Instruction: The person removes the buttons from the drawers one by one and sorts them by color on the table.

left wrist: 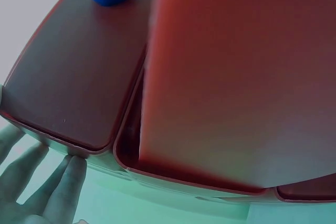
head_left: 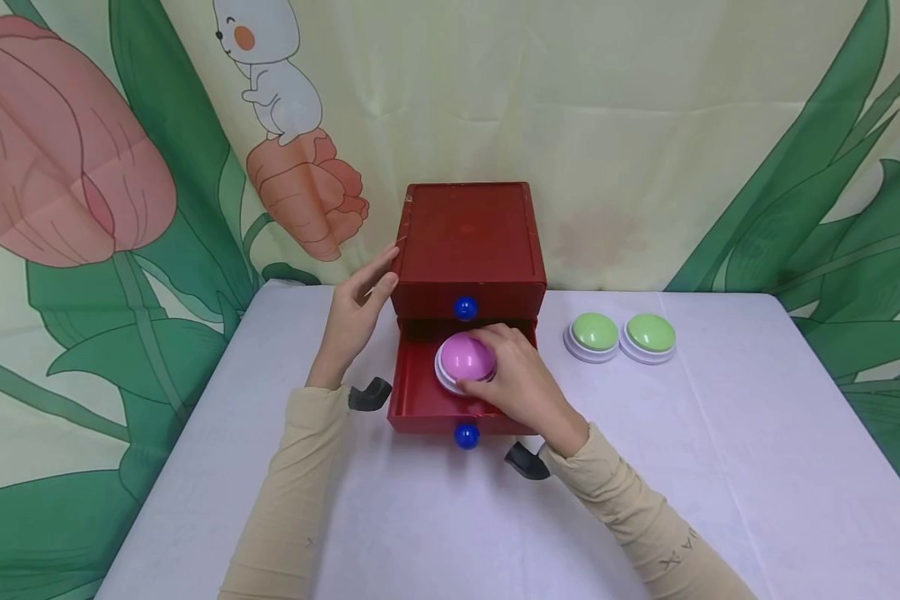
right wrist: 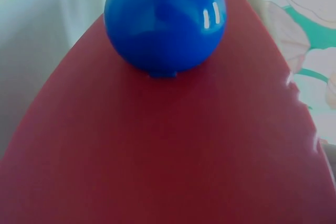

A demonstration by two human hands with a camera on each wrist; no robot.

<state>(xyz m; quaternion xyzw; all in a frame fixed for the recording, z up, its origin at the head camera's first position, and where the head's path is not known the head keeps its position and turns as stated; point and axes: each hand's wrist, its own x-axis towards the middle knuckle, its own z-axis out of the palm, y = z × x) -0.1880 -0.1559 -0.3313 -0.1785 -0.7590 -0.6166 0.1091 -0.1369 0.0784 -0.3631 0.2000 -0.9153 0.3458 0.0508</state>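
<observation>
Beige sleeves point(head_left: 281, 500) angle up from the bottom edge. At centre, the right hand point(head_left: 523, 379) grips a pink-domed button point(head_left: 463, 357); left of it, the straight-fingered left hand point(head_left: 350, 323) touches the red cabinet point(head_left: 467, 237).

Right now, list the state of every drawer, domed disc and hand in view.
Top drawer: shut
Drawer below it: pulled open
Purple-domed disc: dome up, gripped; resting or lifted, cannot tell
Left green-domed disc: dome up, on the table
Right green-domed disc: dome up, on the table
Left hand: fingers extended beside the cabinet
Right hand: grips the Purple-domed disc
</observation>
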